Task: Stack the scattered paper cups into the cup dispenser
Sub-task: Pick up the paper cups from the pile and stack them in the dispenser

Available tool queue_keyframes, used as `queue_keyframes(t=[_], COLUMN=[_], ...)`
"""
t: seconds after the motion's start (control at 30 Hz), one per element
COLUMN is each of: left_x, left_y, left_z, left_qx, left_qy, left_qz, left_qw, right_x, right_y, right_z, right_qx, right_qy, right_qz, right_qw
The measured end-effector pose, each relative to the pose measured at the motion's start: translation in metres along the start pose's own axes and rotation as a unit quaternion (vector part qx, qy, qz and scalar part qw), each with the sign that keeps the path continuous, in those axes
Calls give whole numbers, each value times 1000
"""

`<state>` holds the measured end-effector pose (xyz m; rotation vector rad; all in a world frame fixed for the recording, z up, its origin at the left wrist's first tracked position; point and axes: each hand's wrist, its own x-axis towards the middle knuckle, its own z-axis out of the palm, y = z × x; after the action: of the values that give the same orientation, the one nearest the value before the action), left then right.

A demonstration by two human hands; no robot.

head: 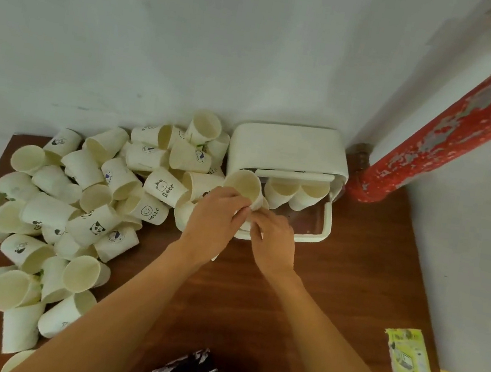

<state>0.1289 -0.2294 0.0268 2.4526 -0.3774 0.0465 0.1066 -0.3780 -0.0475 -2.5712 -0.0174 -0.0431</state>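
Head view shows the pile of loose cups (75, 208) at nine o'clock on the table (351, 281). Left hand (217, 213) and right hand (274, 238) sit close together, both pinching one paper cup (245, 186). Its open mouth tips up toward twelve o'clock. The cup dispenser (287, 150) lies just past it, at one o'clock, nearer the right hand.

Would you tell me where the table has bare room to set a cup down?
Bare wood lies between the dispenser and the green packet, and along the near edge right of the forearms. Left of the hands, the cup pile crowds the table.
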Motion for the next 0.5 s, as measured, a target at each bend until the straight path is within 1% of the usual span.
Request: queue_keyframes(t=[0.07,0.13,0.23,0.3,0.4,0.43,0.5], left_x=[5,7,8,6,4,4,6], left_y=[2,2,0,0,-4,-7,-14], left_z=[10,19,32,38,45,48,55], left_qx=[9,24,39,49,59,58,45], left_qy=[-17,-37,-63,-57,-18,-24,-59], left_qz=[10,9,-2,-22,-77,-103,-135], left_qw=[1000,999,997,997,995,993,988], right_x=[-3,-5,-4,1,11,15,21], right_y=[10,21,33,35,35,34,32], right_z=[-5,-9,-17,-20,-19,-17,-10], right_qx=[64,102,137,149,158,148,122], right_qy=[28,43,26,14,-13,-34,-82], right_qz=[46,79,98,94,61,48,33], right_qw=[997,991,985,984,985,987,989])
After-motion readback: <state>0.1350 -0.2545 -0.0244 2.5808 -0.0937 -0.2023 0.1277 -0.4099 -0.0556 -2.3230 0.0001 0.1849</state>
